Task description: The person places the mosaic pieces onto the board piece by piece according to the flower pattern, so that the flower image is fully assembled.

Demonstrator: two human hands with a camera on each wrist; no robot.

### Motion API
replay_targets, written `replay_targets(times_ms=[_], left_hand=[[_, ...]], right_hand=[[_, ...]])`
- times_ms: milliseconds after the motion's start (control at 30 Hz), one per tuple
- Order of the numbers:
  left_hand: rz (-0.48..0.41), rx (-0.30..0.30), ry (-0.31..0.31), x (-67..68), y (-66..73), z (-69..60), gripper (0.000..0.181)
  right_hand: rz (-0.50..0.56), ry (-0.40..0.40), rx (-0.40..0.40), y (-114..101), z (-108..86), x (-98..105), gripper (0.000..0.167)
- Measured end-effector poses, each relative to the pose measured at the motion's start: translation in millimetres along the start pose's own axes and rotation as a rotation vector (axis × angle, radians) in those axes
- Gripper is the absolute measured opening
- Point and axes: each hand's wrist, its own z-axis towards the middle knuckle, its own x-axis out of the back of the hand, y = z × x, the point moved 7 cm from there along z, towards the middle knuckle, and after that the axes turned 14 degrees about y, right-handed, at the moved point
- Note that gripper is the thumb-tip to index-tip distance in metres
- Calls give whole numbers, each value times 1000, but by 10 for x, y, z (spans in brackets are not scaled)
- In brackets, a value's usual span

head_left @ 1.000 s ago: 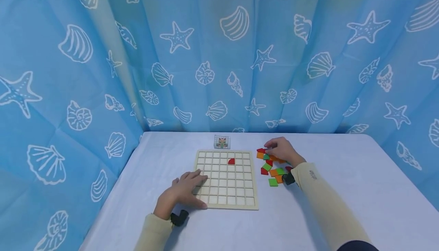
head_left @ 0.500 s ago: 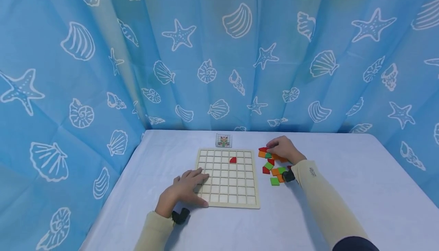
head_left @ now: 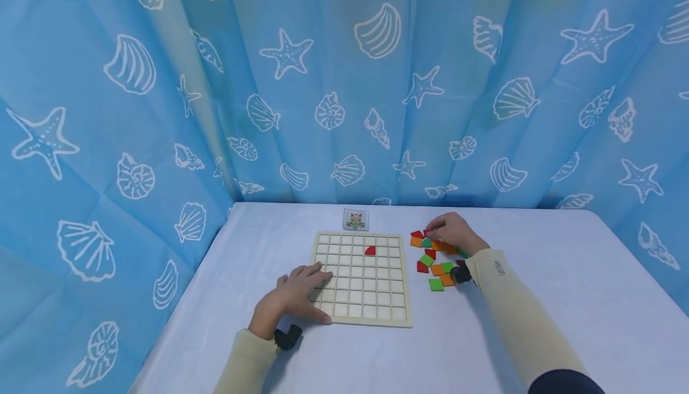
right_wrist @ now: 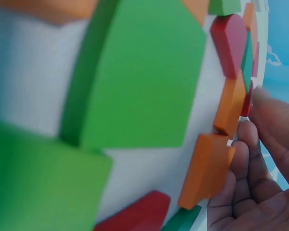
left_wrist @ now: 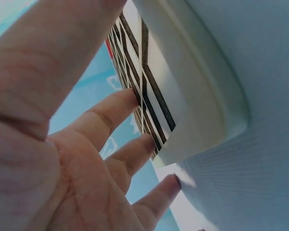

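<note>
In the head view, a pale wooden grid board [head_left: 359,280] lies on the table with a red quarter-round tile [head_left: 370,251] in one upper cell. My left hand [head_left: 296,292] rests on the board's left edge, fingers spread and fairly straight; the left wrist view shows its fingertips against the board [left_wrist: 202,115]. To the board's right, my right hand [head_left: 454,231] reaches over a loose group of tiles and pinches a small red tile [right_wrist: 248,102] between thumb and fingers. Beside its fingers lie orange tiles [right_wrist: 209,168] and a green tile [right_wrist: 144,77]. The palm hides part of the group.
A small card [head_left: 356,220] with a coloured pattern on a grid lies behind the board. Nearer tiles include a light green square [head_left: 436,285] and an orange one [head_left: 447,280]. A blue shell-print curtain [head_left: 344,83] hangs along the back of the white table [head_left: 371,358].
The whole scene has shifted slightly right in the head view. A red tile now shows at my right fingertips, apart from the red one beside it. My left hand has kept its place on the board.
</note>
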Motion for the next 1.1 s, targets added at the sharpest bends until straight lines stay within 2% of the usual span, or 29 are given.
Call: replay_targets(times_ms=[367, 600, 900, 1100], left_hand=[[5, -22, -3, -20, -25, 10, 93], [5, -21, 2, -18, -18, -8, 94], [4, 2, 0, -82, -52, 19, 94], [7, -16, -4, -45, -38, 7, 93]], right_hand=[[-21, 3, 0, 15, 76, -14, 34], [-36, 5, 8, 31, 96, -22, 40], [-45, 8, 18, 7, 97, -19, 34], [-45, 23, 39, -1, 102, -17, 33]])
